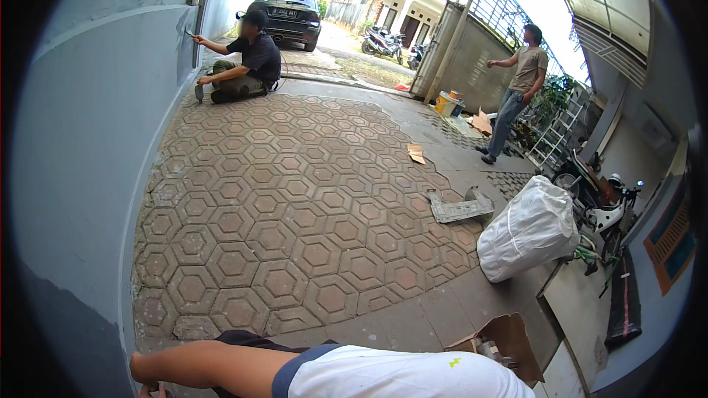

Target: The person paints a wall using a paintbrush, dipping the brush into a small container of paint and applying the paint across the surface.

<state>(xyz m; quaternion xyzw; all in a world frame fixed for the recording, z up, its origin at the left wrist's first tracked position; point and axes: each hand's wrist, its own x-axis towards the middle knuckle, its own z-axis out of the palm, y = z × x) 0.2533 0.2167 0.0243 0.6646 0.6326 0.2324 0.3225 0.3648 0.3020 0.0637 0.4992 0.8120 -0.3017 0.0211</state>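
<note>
At the lower left, my bare right arm reaches from a white sleeve with a blue cuff to the foot of the painted wall (83,177). My right hand (139,367) is bent down there, close to the wall's edge, and what it holds is hidden. Fingers at the bottom edge may belong to my left hand (152,391), but the frame cuts them off. A darker grey area (72,315) covers the wall's lower part beside my hands. Dark cloth (260,338) shows behind my arm, above hexagon-patterned pavers (276,232).
A seated co-worker (257,61) holds a tool against the wall; another person (522,77) stands right. A metal bracket-shaped piece (462,210), a white sack (525,232) and an open cardboard box (511,337) rest on the ground. Beyond are a ladder (556,135), motorbike (597,190) and car (287,14).
</note>
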